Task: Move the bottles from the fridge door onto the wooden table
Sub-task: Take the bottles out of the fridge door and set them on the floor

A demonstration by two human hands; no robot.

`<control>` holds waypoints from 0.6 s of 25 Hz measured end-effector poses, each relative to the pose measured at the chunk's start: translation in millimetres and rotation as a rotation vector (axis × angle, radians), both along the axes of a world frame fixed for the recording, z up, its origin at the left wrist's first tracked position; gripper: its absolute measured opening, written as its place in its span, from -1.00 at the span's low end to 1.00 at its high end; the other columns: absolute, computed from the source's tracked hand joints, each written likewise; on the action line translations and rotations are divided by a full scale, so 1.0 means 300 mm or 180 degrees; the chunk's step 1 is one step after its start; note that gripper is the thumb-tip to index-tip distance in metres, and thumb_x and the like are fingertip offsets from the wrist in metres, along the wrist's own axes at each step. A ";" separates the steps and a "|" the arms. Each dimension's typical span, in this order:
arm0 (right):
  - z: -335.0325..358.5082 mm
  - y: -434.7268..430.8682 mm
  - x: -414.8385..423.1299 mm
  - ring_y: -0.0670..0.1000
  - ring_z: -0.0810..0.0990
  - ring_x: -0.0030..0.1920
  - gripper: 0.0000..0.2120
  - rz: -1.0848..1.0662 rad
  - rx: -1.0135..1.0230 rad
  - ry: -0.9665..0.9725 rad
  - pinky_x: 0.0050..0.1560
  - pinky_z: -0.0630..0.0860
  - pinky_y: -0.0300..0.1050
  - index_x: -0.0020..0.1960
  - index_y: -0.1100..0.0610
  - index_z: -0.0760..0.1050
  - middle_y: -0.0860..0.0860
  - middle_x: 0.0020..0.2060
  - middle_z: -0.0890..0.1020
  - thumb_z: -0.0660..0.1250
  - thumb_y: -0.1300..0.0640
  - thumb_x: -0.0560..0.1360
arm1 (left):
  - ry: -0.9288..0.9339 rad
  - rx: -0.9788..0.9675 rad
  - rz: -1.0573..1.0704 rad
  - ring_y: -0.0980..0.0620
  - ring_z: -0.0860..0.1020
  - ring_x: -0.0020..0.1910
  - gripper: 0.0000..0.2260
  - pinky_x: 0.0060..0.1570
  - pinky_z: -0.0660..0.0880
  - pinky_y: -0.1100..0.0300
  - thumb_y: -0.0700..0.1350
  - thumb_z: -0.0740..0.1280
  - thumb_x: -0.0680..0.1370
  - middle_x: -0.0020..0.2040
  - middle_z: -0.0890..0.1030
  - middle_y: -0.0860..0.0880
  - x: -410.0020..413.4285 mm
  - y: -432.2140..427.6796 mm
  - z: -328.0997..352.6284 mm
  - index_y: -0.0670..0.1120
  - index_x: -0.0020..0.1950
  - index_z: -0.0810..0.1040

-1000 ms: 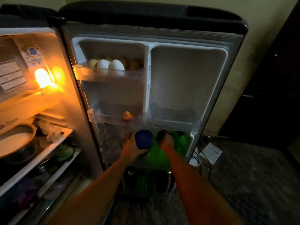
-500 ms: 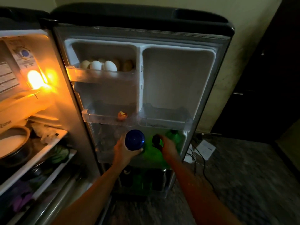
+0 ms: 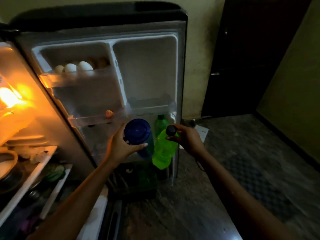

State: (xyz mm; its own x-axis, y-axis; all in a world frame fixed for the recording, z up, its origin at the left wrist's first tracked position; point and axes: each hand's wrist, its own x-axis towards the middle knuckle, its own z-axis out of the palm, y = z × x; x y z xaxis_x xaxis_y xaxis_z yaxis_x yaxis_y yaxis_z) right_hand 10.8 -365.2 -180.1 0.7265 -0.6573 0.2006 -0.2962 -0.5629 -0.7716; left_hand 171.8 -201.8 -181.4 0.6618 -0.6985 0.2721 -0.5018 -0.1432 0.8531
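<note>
Dim room, dark patterned floor, pale wall behind. The only strong light is the orange lamp inside the cabinet, left of the open fridge door.

Head view. Left hand is wrapped round the upper body of the blue bottle, fingers curled just under its lid. Right hand pinches the light green bottle at its neck, below the dark cap. Both bottles are now raised in front of the door's lower shelf and appear clear of its rail, whereas half a second earlier they were still seated in it. Lift-out is judged complete for these two.

Remaining in the door: a darker green bottle at the right end of the same shelf, and dark shapes in the bottom rack, too dim to count. Eggs sit in the door's top left tray. Wooden table is not in view — carrying and setting down are still to do, and at least one more trip appears needed.
</note>
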 end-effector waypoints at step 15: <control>-1.277 -0.501 -0.289 0.15 0.57 0.15 -0.52 -0.0825 0.0371 0.0959 0.13 0.51 0.08 0.21 0.15 0.52 0.15 0.14 0.62 0.48 0.02 0.34 | 0.0874 0.0640 -0.0308 -0.11 0.46 0.28 -0.27 0.18 0.37 0.15 -0.12 0.60 0.21 0.30 0.50 -0.12 -0.313 -0.694 -1.255 -0.09 0.32 0.37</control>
State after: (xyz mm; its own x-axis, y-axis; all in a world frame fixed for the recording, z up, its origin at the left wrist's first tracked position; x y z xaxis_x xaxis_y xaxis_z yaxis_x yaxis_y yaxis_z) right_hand -76.0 -515.4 -563.2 0.5486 -0.8320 -0.0824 -0.6392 -0.3539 -0.6828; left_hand 77.8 -410.0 -558.0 0.6194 -0.7830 -0.0562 -0.2770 -0.2850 0.9176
